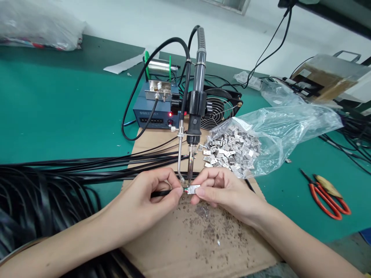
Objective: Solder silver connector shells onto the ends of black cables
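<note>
Plug (pixel 193 189) lies below the frame's centre, long axis running left to right, pinched between fingers of the right hand (pixel 227 192); the left hand's (pixel 152 196) fingers pinch the cable (pixel 159 194), whose wires (pixel 186 190) meet the plug's left end beneath the soldering iron (pixel 194 123).
</note>
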`<state>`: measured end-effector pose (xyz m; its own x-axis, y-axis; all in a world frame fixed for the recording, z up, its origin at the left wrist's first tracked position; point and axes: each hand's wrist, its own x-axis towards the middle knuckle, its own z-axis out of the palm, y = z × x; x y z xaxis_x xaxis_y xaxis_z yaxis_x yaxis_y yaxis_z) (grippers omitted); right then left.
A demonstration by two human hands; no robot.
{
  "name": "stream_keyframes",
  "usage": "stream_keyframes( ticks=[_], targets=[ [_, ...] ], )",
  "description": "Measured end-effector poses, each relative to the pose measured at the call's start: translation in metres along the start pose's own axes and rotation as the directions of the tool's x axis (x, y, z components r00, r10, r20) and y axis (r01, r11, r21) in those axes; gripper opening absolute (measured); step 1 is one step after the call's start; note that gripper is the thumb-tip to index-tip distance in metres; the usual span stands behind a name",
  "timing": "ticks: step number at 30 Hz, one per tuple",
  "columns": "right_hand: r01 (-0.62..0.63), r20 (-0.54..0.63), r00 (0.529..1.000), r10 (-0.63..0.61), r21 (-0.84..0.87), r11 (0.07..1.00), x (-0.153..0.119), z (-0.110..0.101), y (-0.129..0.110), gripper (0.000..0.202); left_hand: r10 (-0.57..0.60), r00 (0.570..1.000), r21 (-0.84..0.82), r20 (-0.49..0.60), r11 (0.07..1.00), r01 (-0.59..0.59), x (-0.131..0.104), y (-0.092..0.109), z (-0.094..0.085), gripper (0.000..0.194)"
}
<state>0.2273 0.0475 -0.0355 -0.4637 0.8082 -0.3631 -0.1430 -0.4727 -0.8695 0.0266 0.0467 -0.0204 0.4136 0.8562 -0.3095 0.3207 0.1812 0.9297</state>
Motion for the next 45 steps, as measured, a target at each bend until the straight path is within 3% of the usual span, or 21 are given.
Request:
stream_keyframes(
  ticks=[7,21,28,35,45],
  targets=[
    [-0.031,-0.044,0.999,0.031,-0.012,0.999,0.0,0.001,-0.002,0.016,0.025,0.999,-0.003,0.034,1.0,-0.025,0.005,-0.005,-0.001,0.019],
    [0.011,0.03,0.999,-0.011,0.007,1.0,0.001,-0.002,0.002,0.017,0.007,1.0,-0.017,-0.002,1.0,-0.007,0.0,0.002,0.001,0.019],
    [-0.026,-0.049,0.999,0.023,-0.069,0.997,0.0,0.003,-0.003,0.017,0.068,0.997,0.013,0.028,0.998,-0.068,0.007,-0.009,-0.002,0.016],
    [-0.034,-0.051,0.998,0.03,-0.065,0.997,0.0,0.004,-0.005,0.02,0.049,0.998,0.042,0.039,0.998,-0.05,0.004,-0.004,0.0,0.017],
    [-0.022,0.024,0.999,0.025,-0.114,0.993,-0.001,-0.002,-0.003,0.022,0.031,0.999,0.089,0.045,0.995,-0.035,-0.001,-0.002,0.002,0.018]
  ],
)
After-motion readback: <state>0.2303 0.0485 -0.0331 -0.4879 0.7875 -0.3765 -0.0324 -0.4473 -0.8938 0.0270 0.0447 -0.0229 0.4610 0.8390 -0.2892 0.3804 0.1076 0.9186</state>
